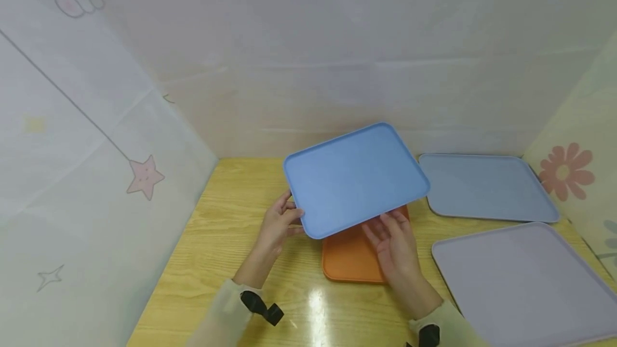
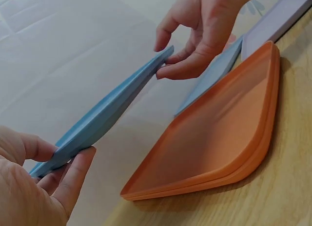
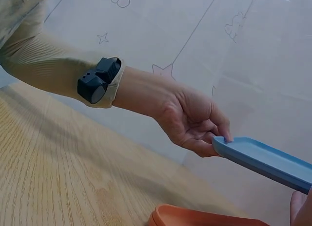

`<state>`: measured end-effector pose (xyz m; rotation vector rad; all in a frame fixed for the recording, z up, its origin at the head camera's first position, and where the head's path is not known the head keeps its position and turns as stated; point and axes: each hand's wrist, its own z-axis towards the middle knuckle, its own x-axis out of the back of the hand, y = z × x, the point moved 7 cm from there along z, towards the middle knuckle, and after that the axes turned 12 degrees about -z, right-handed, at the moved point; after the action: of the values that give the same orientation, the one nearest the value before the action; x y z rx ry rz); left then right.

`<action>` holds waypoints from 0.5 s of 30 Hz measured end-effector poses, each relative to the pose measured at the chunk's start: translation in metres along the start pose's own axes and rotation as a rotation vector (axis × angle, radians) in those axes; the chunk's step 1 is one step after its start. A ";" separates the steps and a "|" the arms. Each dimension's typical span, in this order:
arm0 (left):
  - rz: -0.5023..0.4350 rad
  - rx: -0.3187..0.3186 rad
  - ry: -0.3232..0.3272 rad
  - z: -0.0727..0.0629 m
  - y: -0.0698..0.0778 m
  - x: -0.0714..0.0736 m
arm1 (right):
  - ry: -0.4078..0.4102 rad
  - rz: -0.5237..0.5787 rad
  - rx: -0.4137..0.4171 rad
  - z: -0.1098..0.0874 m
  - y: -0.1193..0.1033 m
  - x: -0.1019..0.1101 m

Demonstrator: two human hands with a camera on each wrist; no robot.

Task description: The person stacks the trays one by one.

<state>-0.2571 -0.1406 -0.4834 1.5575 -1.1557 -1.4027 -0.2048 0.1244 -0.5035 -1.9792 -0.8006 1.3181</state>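
Note:
A bright blue rectangular tray [image 1: 356,178] is held up, tilted, above the table in the head view. My left hand [image 1: 277,224] grips its left corner, thumb on the upper rim and fingers underneath. At the near edge, toward the right, my right hand [image 1: 395,242] pinches the rim, as the left wrist view also shows. Below the blue tray lies an orange tray [image 1: 354,261], partly hidden by it and by my right hand. In the left wrist view the orange tray's rim [image 2: 265,133] shows a double line, like two stacked trays.
A grey-blue tray [image 1: 489,186] lies at the back right of the wooden table [image 1: 231,191]. In front of it is a larger pale lilac tray [image 1: 525,283]. Printed cloth walls [image 1: 337,68] enclose the table at the back and both sides.

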 end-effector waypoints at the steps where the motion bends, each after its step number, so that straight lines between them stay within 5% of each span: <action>1: -0.002 -0.001 0.001 0.000 -0.001 -0.001 | 0.004 -0.007 -0.001 0.000 0.000 0.000; 15: -0.009 -0.018 0.024 -0.003 -0.019 -0.013 | 0.102 -0.118 0.008 0.008 -0.001 0.004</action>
<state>-0.2516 -0.1225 -0.4969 1.5648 -1.1202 -1.3931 -0.2112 0.1294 -0.5081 -1.9445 -0.8480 1.1420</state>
